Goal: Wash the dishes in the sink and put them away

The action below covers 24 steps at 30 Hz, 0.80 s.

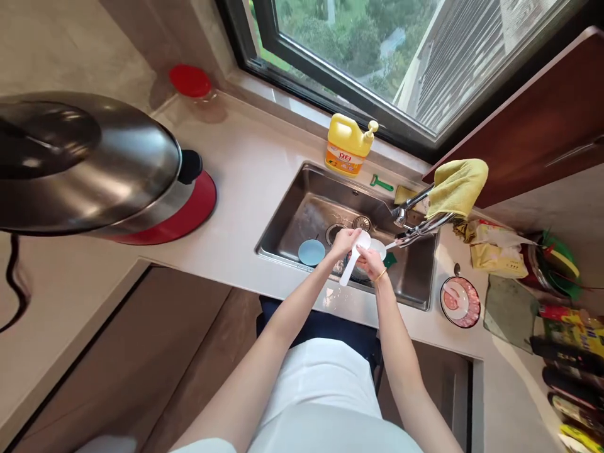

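The pale surface (238, 189) runs along the wall and under the window, with a big steel-lidded pot (136, 179) on its left part. Let into the surface in front of the person is a metal sink (302, 217). A yellow jug (346, 146) with a pump top stands behind the sink's back rim, and a yellow cloth (457, 189) hangs over the faucet at the right.

Both hands are over the front part of the sink, close together, each closed on the same thing. The left hand (346, 241) pinches the rounded end; the right hand (372, 262) grips near the neck. To their left, apart from them, a light-blue bowl (311, 252) lies in the sink.

Smallest is the white spoon (350, 269) itself, its handle slanting toward the sink's front edge. (A pale round shape beside the right hand is too muddled to name.) The step in hand looks like rubbing or rinsing the spoon's rounded end. To go on, that would call for a firm right-hand hold at the neck while the left fingers work round the rim, keeping the wet plastic-looking piece above the sink.
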Motion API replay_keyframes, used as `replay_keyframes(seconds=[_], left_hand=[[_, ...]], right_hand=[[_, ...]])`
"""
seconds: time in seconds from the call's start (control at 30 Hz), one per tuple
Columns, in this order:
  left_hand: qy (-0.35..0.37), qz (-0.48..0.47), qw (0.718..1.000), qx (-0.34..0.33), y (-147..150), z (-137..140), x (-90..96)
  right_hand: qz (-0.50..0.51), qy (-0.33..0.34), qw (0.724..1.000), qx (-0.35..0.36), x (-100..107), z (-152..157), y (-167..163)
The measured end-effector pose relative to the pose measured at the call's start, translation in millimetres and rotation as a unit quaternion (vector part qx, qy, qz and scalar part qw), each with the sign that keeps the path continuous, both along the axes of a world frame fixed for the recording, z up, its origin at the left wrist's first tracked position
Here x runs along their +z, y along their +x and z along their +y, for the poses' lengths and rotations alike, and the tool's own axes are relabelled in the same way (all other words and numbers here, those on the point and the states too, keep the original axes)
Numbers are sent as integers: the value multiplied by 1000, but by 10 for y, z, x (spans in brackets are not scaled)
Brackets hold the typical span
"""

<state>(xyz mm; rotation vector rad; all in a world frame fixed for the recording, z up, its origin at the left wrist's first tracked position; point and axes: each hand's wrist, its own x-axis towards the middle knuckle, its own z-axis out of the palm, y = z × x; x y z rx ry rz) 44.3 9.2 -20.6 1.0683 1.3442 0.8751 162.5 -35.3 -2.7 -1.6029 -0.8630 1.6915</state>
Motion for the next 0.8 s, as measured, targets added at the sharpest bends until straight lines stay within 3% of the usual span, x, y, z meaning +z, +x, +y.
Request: replay_keyframes(seconds=[0.13,0.27,0.4,0.5,0.57,0.67,0.73,0.8], left_hand=[[29,14,997,-76,-127,33,45],[7,35,989,-146,-201,43,99],[-3,95,991,-97,-158,-28,117],[-54,140,977,-154,-110,-135,116],[-82,199,959,-186,-96,-191,130],[-39,277,942,-184,-96,-235,178],[-13,278,937,-212,-96,-254,218],[-17,268,932,-245,-81,-267,263]], right_hand=[[-123,21,992,35,29,119,97],[-106,114,986,64,3,199,-14],[-162,158,973,-52,-68,239,-113],[-229,188,944,-145,-150,212,-110],[-189,213,945,-163,-187,177,-96],[31,220,965,-136,-180,158,-100],[136,205,960,-134,-138,191,-132],[113,205,959,-162,-88,246,-198]])
